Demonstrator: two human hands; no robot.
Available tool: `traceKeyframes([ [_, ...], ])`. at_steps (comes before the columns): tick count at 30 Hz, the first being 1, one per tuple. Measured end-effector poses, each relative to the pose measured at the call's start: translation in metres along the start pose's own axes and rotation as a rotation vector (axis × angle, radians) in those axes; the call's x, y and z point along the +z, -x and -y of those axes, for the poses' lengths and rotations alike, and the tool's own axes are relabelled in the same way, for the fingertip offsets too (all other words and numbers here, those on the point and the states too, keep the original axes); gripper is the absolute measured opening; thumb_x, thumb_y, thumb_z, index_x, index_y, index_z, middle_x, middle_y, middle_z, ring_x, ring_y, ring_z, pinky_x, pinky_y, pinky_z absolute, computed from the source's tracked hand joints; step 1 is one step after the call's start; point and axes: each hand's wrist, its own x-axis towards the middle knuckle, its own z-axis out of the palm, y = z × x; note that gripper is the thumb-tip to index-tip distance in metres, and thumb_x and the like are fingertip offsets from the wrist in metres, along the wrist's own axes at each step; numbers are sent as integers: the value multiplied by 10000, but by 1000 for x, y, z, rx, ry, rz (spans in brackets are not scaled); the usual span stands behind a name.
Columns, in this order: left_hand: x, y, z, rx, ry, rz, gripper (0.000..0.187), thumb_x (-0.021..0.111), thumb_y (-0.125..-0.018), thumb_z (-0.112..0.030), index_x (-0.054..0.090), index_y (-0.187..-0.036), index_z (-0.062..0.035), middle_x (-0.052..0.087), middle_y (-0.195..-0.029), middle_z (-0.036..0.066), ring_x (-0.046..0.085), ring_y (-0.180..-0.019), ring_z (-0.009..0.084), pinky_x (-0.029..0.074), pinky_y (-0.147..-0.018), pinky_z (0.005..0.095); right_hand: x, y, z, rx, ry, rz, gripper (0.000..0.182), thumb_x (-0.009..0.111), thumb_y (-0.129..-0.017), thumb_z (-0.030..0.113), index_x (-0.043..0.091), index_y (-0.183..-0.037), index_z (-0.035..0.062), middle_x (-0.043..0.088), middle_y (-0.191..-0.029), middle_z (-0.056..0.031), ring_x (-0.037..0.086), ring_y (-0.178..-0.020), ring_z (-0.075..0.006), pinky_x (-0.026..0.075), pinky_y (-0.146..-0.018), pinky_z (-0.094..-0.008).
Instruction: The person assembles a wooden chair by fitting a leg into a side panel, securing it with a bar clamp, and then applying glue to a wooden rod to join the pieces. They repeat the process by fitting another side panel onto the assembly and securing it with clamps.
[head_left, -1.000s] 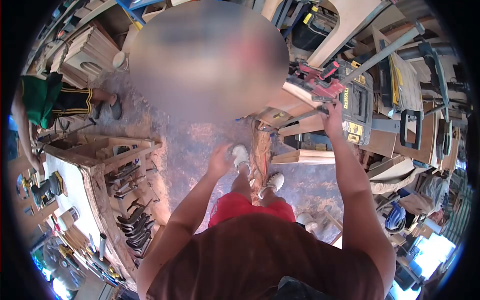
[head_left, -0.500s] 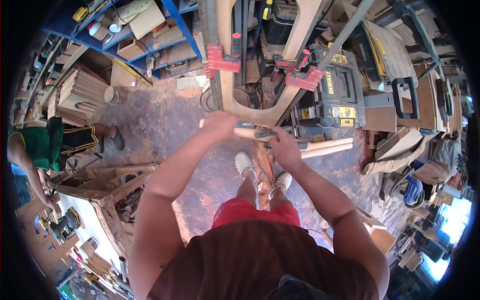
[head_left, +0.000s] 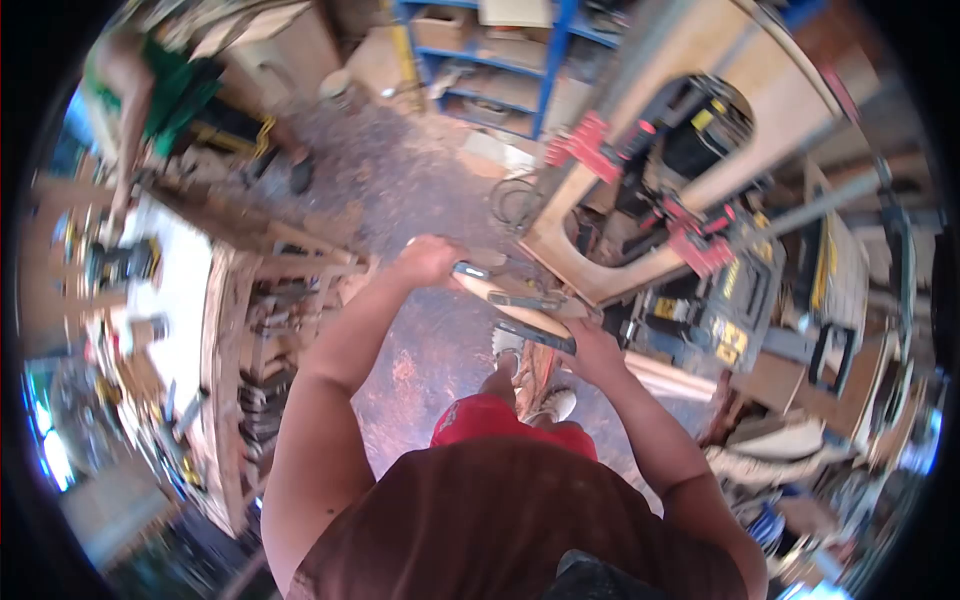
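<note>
I stand over a dusty workshop floor. My left hand (head_left: 428, 262) is closed around one end of a pale wooden piece (head_left: 505, 305) held out in front of me. My right hand (head_left: 590, 350) grips the other end, where a dark metal bar (head_left: 535, 335) lies along the wood. Just beyond the wood stands a curved wooden frame (head_left: 640, 270) with red clamps (head_left: 585, 145) fixed on it. My two feet in light shoes (head_left: 555, 402) show below the wood.
A workbench (head_left: 190, 290) with tools hung on its side runs along the left. Another person in green (head_left: 160, 80) bends over it at top left. Blue shelving (head_left: 520, 60) is at the back. A black-and-yellow tool case (head_left: 725, 305) and stacked boards crowd the right.
The view has swung left and tilted, so the bench and the other person moved up. Both hands still hold the wooden piece, which now slants down to the right.
</note>
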Motion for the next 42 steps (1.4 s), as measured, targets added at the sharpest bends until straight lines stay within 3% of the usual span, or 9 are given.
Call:
traceKeyframes([
  [7, 66, 75, 10, -83, 23, -120, 406, 795, -664, -417, 692, -955, -153, 684, -935, 66, 654, -943, 300, 527, -795, 415, 39, 19, 28, -209, -46, -59, 498, 742, -770, 191, 573, -1228, 91, 641, -1139, -203, 626, -1027, -394, 512, -868, -454],
  [9, 86, 101, -5, -55, 19, -99, 377, 784, -674, -413, 682, -921, -148, 682, -917, 67, 651, -929, 304, 525, -785, 431, 43, 31, 24, -157, -49, -18, 490, 742, -743, 129, 598, -1210, 94, 654, -1109, -195, 627, -1020, -388, 511, -862, -445],
  [13, 119, 184, -77, -254, 67, -116, 361, 776, -682, -410, 668, -891, -136, 678, -893, 79, 651, -901, 316, 523, -766, 449, 16, 46, 35, -332, 8, 123, 468, 730, -726, 69, 618, -1180, 85, 662, -1079, -188, 629, -1008, -390, 509, -857, -440],
  [16, 135, 250, -153, -582, 159, -107, 376, 779, -698, -421, 661, -890, -120, 682, -896, 118, 656, -868, 341, 518, -742, 462, 34, 57, 26, -591, 4, 146, 449, 724, -732, 62, 624, -1169, 82, 664, -1069, -187, 634, -985, -386, 510, -843, -442],
  [19, 154, 318, -234, -737, 183, -212, 400, 782, -699, -436, 665, -899, -110, 686, -884, 120, 659, -860, 344, 518, -741, 458, 45, 78, 44, -786, 20, 245, 444, 726, -734, 72, 628, -1167, 81, 669, -1066, -172, 635, -980, -377, 511, -844, -438],
  [25, 222, 452, -360, -1046, 278, -407, 469, 791, -680, -469, 689, -945, -95, 691, -865, 131, 660, -843, 356, 517, -734, 467, 71, 134, 141, -1209, 142, 372, 443, 723, -745, 102, 640, -1180, 114, 663, -1171, -118, 633, -1060, -323, 515, -904, -414],
  [29, 254, 528, -413, -1201, 310, -467, 520, 805, -646, -497, 704, -961, -96, 696, -892, 147, 661, -850, 359, 518, -738, 471, 106, 172, 218, -1301, 196, 530, 433, 720, -755, 121, 648, -1182, 141, 669, -1169, -93, 636, -1060, -305, 519, -905, -398],
  [37, 365, 710, -499, -1507, 572, -506, 517, 785, -653, -483, 718, -999, -105, 702, -846, 174, 673, -829, 369, 528, -754, 470, 273, 262, 399, -1447, 306, 947, 491, 747, -762, 136, 639, -1237, 201, 671, -1173, -101, 640, -1063, -311, 524, -902, -398],
  [42, 425, 834, -526, -1654, 619, -578, 498, 768, -674, -502, 723, -999, -127, 705, -853, 169, 682, -830, 357, 538, -758, 459, 383, 324, 510, -1518, 430, 1029, 486, 761, -765, 140, 652, -1228, 237, 688, -1129, -84, 664, -1008, -303, 542, -857, -389],
])
